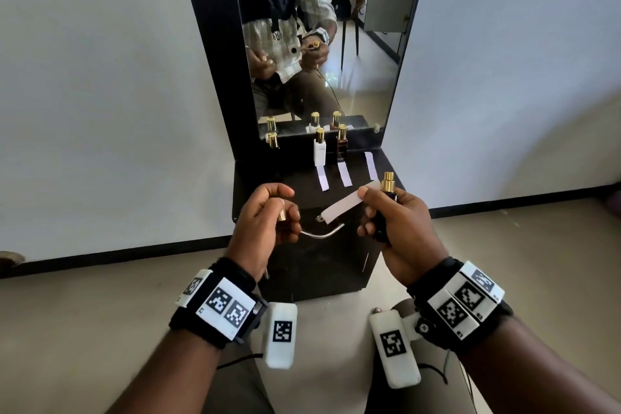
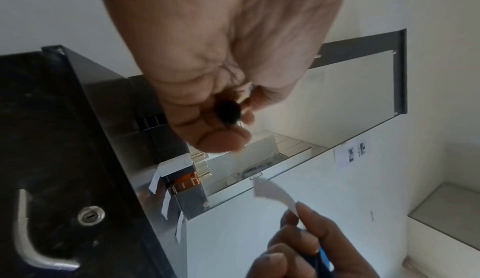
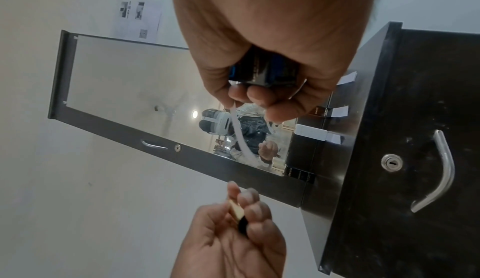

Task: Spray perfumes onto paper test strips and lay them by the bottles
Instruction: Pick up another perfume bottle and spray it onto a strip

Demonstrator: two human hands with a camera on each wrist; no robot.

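Note:
My right hand grips a dark perfume bottle upright, its gold sprayer bare. The same hand pinches a white paper test strip that sticks out leftward. In the right wrist view the bottle sits in the curled fingers and the strip hangs curved below them. My left hand holds the bottle's gold cap, a little left of the strip. The cap shows dark end-on in the left wrist view.
On the black cabinet top stand a white bottle, a brown bottle and a dark gold-capped bottle. Three strips lie in front. A mirror rises behind. The door has a metal handle.

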